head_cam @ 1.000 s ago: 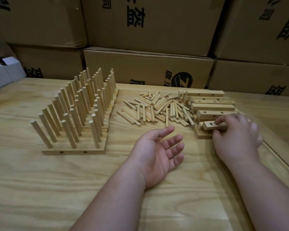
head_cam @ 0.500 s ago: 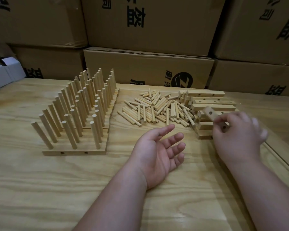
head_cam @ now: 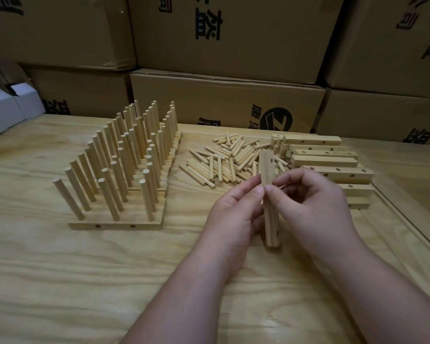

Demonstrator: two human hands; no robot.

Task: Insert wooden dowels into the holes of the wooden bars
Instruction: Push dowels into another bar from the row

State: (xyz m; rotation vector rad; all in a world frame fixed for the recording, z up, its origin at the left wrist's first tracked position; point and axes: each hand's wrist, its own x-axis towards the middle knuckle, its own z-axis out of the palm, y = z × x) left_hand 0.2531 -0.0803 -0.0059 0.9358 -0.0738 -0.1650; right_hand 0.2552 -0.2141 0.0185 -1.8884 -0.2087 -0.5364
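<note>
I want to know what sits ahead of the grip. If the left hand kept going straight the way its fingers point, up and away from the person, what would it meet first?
Probably the pile of loose dowels: the left hand, gripping the upright wooden bar, points toward it. Depth is unclear.

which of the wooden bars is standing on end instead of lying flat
The bar held between the left hand and right hand stands nearly upright; the other empty bars lie flat in a stack at right.

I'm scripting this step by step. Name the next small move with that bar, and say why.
Probably lay the bar flat on the table, holes up, then reach for a dowel. Both the left hand and right hand hold it on end, its holes are empty, and the loose dowels lie just beyond.
</note>
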